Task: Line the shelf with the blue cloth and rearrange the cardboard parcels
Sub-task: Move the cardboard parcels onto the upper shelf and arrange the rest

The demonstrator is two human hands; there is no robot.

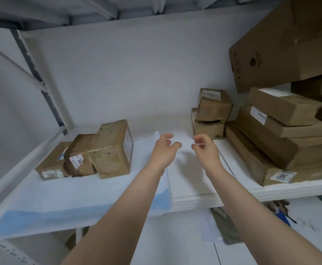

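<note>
Head view is showing us mid-way through lining: the blue cloth [83, 196] is covering the shelf's [290, 190] left half under three parcels [91, 153]. Our left hand [164, 150] and right hand [206, 150] are hovering over its far edge, fingers loosely curled, holding nothing. We judge the right-hand parcels [282, 134] are needing cloth next.

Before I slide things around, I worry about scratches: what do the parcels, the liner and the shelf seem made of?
The parcels on the left look like matt brown cardboard with paper labels, their corners creased. The blue cloth looks thin, soft and pale, perhaps non-woven; it drapes over the front edge. The shelf looks like a smooth white-coated board; its core is unclear.
</note>
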